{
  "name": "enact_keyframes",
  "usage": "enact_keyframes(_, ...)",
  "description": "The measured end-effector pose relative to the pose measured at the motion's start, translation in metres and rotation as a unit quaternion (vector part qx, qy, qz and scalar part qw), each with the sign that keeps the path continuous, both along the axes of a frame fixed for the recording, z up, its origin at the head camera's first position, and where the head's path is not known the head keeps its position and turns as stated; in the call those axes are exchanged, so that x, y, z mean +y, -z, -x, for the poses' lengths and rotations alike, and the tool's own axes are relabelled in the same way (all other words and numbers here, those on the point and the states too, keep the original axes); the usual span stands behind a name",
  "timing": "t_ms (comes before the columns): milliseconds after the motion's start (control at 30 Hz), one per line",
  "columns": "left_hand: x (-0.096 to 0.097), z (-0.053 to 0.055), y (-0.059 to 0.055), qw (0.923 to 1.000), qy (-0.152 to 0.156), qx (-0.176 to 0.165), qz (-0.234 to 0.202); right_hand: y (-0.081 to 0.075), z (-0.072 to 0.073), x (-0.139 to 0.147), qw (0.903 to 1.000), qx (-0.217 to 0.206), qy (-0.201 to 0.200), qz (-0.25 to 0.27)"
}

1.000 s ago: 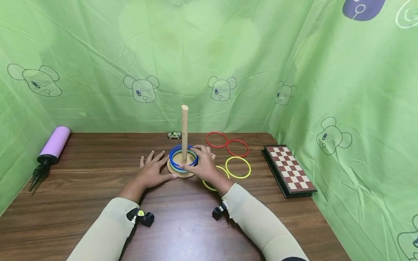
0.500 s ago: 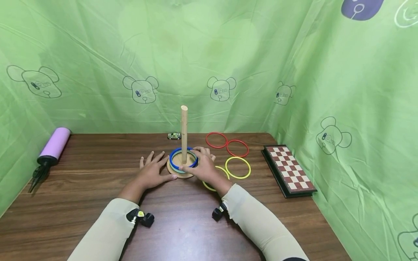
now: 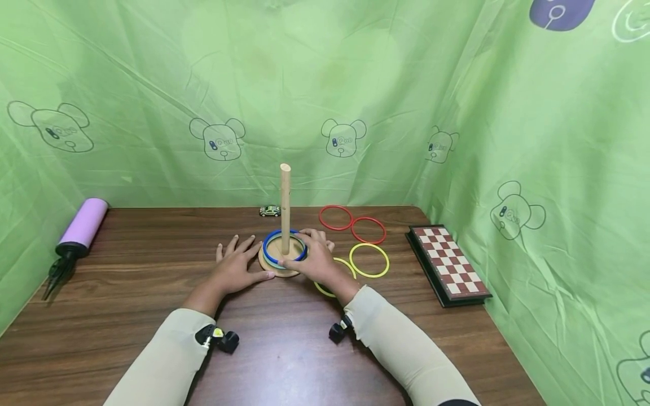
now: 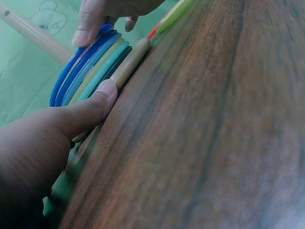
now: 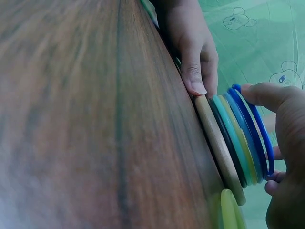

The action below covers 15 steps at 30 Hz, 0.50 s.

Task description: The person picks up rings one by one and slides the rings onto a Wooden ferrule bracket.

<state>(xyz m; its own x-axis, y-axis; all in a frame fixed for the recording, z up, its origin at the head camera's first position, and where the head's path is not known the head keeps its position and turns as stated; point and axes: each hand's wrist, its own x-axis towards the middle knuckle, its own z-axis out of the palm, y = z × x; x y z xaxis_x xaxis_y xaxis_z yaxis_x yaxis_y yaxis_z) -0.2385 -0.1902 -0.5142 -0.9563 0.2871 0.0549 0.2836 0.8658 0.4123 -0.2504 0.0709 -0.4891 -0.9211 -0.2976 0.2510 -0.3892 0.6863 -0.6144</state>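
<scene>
A wooden peg [image 3: 285, 208] stands upright on a round wooden base [image 5: 217, 138]. Stacked around it are several rings: dark green, turquoise [image 5: 232, 136], yellow and light blue, with two dark blue ones uppermost. My right hand [image 3: 317, 256] holds the top blue ring [image 5: 259, 126], thumb on the near side and fingers at the far right. A slim gap shows between that ring and the blue one under it in the right wrist view. With fingers spread toward the back, my left hand [image 3: 236, 270] lies at the base's left side, its thumb [image 4: 107, 89] pressing the rim.
Two yellow rings [image 3: 369, 260] and two red rings [image 3: 336, 217] lie right of the base. Behind the peg is a toy car [image 3: 269, 211]. A chessboard box [image 3: 449, 262] sits at the right edge, a purple hand pump [image 3: 83, 223] at the left. Green cloth hangs behind.
The top blue ring has come down slightly, in line with the blue ring below it, while held in my right hand. Both hands otherwise keep nearly the same places.
</scene>
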Motion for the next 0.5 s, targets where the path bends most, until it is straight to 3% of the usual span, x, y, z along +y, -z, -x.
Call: enact_keyframes(500, -0.0002, -0.0016, -0.0018, 1.0000, 0.000, 0.000, -0.002, 0.0000, -0.0001, -0.0002, 1.0000, -0.004, -0.001, 0.003)
